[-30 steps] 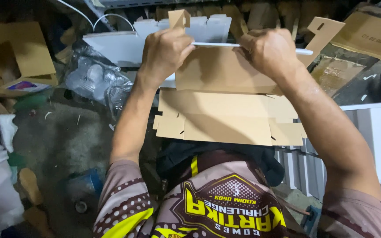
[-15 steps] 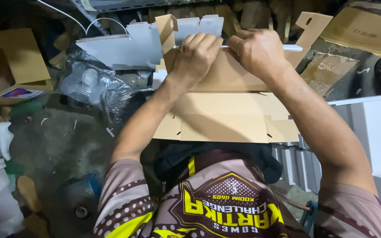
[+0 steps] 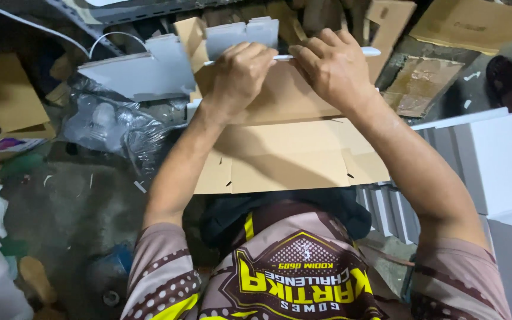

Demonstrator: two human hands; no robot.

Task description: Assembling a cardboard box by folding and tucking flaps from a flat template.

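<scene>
Both hands have drawn closer together along the far edge of the flat brown cardboard box blank [image 3: 291, 160] since the earlier frames. Left hand [image 3: 239, 72] is curled shut over that edge; right hand [image 3: 334, 66] presses there too, fingers clamped on the folded flap. Blank lies across the person's lap. Grey-white folded cardboard sheet [image 3: 143, 74] sits left of the blank, crumpled clear plastic bag [image 3: 111, 130] below it. Stacked white boxes [image 3: 493, 166] stand right of the blank.
</scene>
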